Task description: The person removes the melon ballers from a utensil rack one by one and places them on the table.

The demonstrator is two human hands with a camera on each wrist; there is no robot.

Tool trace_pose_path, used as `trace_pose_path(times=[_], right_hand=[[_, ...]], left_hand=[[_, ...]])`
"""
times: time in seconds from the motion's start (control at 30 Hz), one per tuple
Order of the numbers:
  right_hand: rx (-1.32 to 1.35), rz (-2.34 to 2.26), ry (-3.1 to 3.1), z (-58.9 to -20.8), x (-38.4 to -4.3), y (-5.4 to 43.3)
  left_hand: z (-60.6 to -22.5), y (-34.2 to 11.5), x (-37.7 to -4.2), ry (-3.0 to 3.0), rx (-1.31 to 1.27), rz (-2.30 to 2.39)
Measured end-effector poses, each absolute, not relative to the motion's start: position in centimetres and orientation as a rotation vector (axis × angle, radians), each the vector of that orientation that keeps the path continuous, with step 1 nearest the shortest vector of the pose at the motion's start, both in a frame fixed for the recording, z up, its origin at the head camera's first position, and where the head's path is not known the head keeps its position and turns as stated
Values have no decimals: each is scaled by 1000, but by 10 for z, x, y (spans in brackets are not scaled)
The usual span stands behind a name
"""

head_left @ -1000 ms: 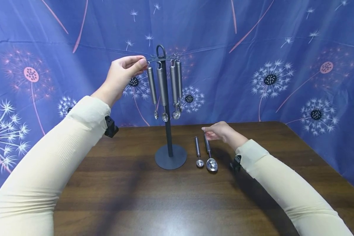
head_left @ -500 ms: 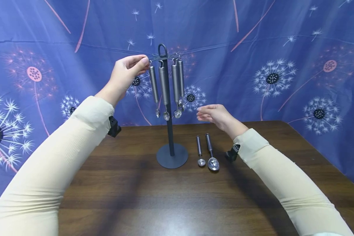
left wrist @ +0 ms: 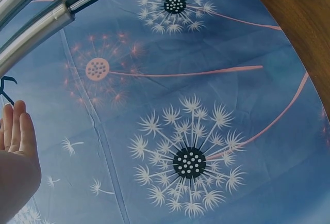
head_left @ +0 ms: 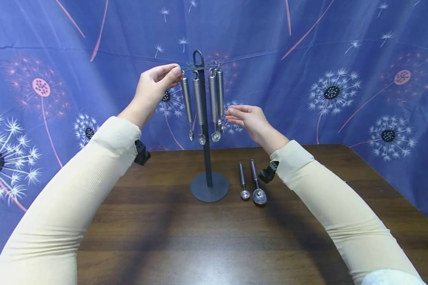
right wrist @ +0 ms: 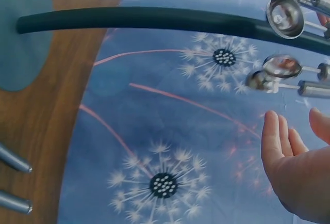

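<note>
Left hand (head_left: pixel 159 82) pinches the top of the black stand (head_left: pixel 207 158); right hand (head_left: pixel 252 119) has straight fingers, thumb apart.
It is just beside the hanging scoops (head_left: pixel 213 99); two loose scoops (head_left: pixel 259 196) lie on the table (head_left: pixel 289 245).

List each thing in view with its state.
Utensil stand: upright on the table.
Hanging metal spoons: hooked on it, bowls down.
Smaller loose spoon: lying on the table.
Larger loose spoon: lying beside it.
Left hand: pinching at the stand's top.
Right hand: open, empty.
</note>
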State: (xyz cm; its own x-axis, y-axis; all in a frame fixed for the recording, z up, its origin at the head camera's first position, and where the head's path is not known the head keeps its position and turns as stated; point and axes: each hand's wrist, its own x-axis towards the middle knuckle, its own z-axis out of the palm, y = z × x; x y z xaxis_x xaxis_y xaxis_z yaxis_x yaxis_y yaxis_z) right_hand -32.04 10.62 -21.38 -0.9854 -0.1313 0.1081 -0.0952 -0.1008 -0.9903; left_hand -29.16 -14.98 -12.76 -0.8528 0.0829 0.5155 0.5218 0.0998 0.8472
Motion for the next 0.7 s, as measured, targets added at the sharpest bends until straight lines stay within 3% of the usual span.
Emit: trace_pose_path(times=[0.7], right_hand=[[-384, -2381, 1993, -188, -328, 84]], left_hand=[[-127, -148, -290, -2059, -576, -1783]])
